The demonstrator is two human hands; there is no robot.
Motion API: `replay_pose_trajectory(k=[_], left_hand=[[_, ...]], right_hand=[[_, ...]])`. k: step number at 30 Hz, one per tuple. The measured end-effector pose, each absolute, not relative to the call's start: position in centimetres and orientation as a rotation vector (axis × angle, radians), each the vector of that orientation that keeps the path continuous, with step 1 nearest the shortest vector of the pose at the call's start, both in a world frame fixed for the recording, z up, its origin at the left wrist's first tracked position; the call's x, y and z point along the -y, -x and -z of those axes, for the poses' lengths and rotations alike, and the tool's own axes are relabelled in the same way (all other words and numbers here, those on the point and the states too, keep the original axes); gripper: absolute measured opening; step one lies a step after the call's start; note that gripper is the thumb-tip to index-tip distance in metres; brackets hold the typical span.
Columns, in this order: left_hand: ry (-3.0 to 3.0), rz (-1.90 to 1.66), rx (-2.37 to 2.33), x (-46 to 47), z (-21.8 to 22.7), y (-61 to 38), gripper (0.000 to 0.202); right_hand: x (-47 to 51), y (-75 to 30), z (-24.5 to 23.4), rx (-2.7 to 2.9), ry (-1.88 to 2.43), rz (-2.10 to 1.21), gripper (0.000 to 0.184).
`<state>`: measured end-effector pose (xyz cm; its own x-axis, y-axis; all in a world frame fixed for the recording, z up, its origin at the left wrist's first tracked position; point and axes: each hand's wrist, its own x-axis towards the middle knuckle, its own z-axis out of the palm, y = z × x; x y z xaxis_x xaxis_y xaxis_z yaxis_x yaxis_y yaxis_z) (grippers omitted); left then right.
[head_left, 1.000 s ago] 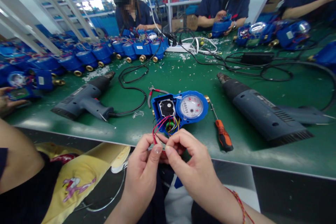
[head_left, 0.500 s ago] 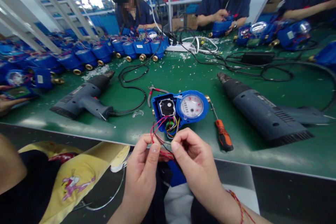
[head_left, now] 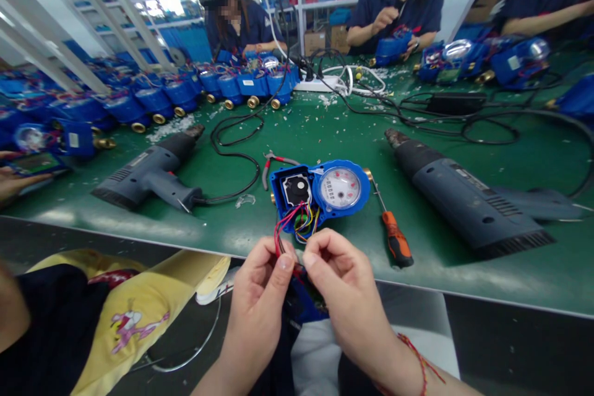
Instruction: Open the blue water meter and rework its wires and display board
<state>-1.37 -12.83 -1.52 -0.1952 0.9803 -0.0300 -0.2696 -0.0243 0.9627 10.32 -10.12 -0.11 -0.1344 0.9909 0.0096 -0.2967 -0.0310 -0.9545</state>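
A blue water meter [head_left: 320, 193] with a white dial lies open on the green table [head_left: 325, 130], near its front edge. Red, yellow, green and black wires [head_left: 292, 223] come out of its open compartment toward me. My left hand [head_left: 260, 297] pinches the red wires between thumb and forefinger just below the meter. My right hand [head_left: 343, 288] is closed in a pinch on the same bundle, its thumb almost touching the left thumb. A dark blue part [head_left: 304, 306] sits under both hands, mostly hidden.
Two grey heat guns [head_left: 148, 173] [head_left: 464, 198] flank the meter. An orange-handled screwdriver [head_left: 392, 235] and red-handled pliers [head_left: 273, 164] lie close by. Rows of blue meters [head_left: 185, 93] fill the back left. Black cables [head_left: 464, 117] cross the table. Other people work across and at left.
My two hands have drawn together again, thumbs nearly meeting on the wires. The wire loop has tightened. The person at my left has pulled an arm back out of view.
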Motion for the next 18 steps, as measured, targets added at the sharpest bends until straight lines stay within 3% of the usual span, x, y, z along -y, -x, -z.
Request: replay_pose_trajectory(k=[5,9,15,18], left_hand=[[-0.779,-1.520,-1.075,12.4,1.3,1.3,0.015],[-0.709,-1.490,-0.994,12.2,0.8,1.2,0.016],[-0.666,-1.513,-1.036,11.9,0.7,1.8,0.020],[-0.652,-1.498,-1.043,11.6,0.9,2.0,0.023]], right_hand=[[9.9,-10.7,0.5,0.848,0.815,-1.545,0.025],[11.0,-12.1,0.0,0.950,0.835,-1.473,0.021],[12.8,-17.0,-1.2,1.809,0.810,-1.286,0.014],[12.9,-18.3,-0.9,2.082,0.891,-1.210,0.023]])
